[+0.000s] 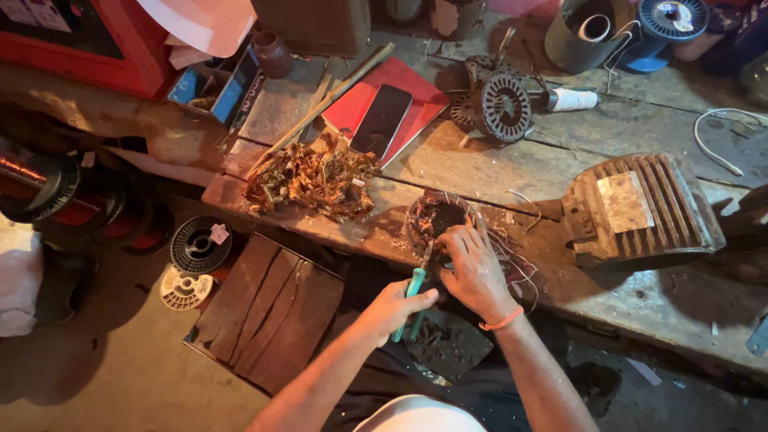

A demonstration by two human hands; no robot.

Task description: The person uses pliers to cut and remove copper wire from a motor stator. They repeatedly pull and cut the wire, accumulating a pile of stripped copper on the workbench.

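The stator (436,220) sat at the bench (640,304) edge. The left hand (392,308) gripped a green-handled tool (414,290), its tip at the windings; the right hand (472,268) pressed fingers closed on the stator rim. A slipping tip would likely cut those fingers; loose wires (524,268) could snag.

The right hand (474,268) covers the near rim of the round motor core (436,220), and its fingertips are lost among the wires. The tip of the green-handled tool (412,300) vanishes behind that hand. The red machine (88,44) and blue spool (672,20) run off the top edge. What fills the core is too dark to tell.
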